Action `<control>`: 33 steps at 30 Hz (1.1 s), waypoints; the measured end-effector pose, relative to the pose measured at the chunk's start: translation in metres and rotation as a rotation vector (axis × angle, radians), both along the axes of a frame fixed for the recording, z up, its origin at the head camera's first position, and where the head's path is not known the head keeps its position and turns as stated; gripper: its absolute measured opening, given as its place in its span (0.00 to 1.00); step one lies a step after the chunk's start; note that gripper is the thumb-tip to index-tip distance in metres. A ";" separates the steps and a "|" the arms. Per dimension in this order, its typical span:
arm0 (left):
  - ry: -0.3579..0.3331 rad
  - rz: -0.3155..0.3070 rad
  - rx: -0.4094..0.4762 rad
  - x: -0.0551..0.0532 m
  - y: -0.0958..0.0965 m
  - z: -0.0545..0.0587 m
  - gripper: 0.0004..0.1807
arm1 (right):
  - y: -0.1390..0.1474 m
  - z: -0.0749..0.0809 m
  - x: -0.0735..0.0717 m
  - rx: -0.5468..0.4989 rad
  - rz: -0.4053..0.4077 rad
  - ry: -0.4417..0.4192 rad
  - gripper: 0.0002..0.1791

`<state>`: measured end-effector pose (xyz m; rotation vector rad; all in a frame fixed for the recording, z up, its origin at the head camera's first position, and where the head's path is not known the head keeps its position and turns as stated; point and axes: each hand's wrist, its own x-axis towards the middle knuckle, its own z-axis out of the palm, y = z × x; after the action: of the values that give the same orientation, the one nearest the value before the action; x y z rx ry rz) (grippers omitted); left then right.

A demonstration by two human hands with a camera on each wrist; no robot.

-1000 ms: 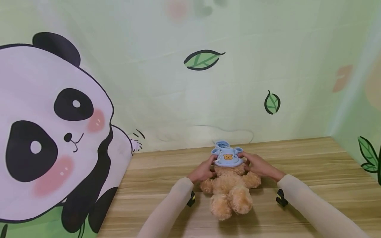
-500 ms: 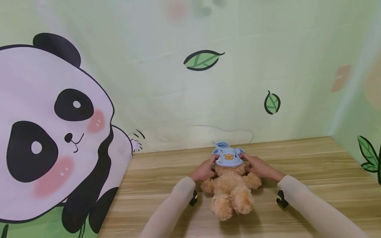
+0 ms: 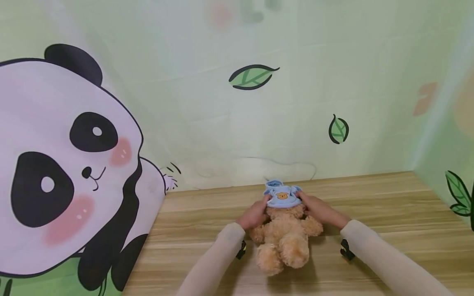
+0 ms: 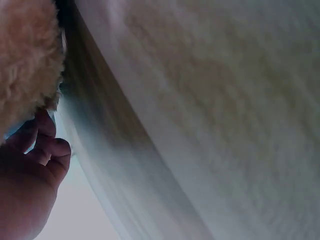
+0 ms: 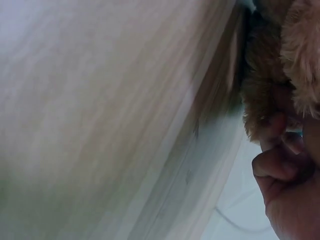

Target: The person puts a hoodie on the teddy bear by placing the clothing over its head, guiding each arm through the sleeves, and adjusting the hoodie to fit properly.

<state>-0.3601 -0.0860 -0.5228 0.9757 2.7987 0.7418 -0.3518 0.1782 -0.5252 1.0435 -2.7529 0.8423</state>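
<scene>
A fluffy light-brown teddy bear (image 3: pixel 283 230) lies on its back, legs toward me. A small light-blue hoodie (image 3: pixel 290 201) with an animal-face patch covers the bear's head; its hood points at the wall. My left hand (image 3: pixel 254 214) pinches the hoodie's left side near the hem, with curled fingers beside the bear's head. On the other side my right hand (image 3: pixel 319 209) grips the hoodie's right edge. In the left wrist view the bear's fur (image 4: pixel 27 60) hangs over curled fingers. The right wrist view shows fur (image 5: pixel 305 55) above the bent fingers.
The wood-grain table (image 3: pixel 200 213) meets a pale green wall cloth (image 3: pixel 192 135) just behind the hoodie. A large printed panda (image 3: pixel 40 123) fills the cloth at left. Black wrist straps (image 3: pixel 346 250) sit under both sleeves.
Both hands have stayed on the hoodie while its side edges shift slightly. The bear's legs have swung a little to the left.
</scene>
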 end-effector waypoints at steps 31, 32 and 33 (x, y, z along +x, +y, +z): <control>0.120 0.019 -0.021 0.009 -0.001 -0.010 0.29 | -0.010 -0.001 0.012 -0.038 -0.064 0.127 0.15; 0.091 0.018 -0.026 0.008 -0.002 -0.009 0.31 | -0.009 0.000 0.012 -0.033 -0.056 0.121 0.16; 0.062 0.017 -0.023 0.008 -0.003 -0.008 0.33 | -0.009 0.001 0.013 -0.029 -0.050 0.116 0.16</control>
<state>-0.3520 -0.0886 -0.5312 0.9893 2.8648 0.6911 -0.3388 0.1695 -0.5240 0.9814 -2.6507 0.7864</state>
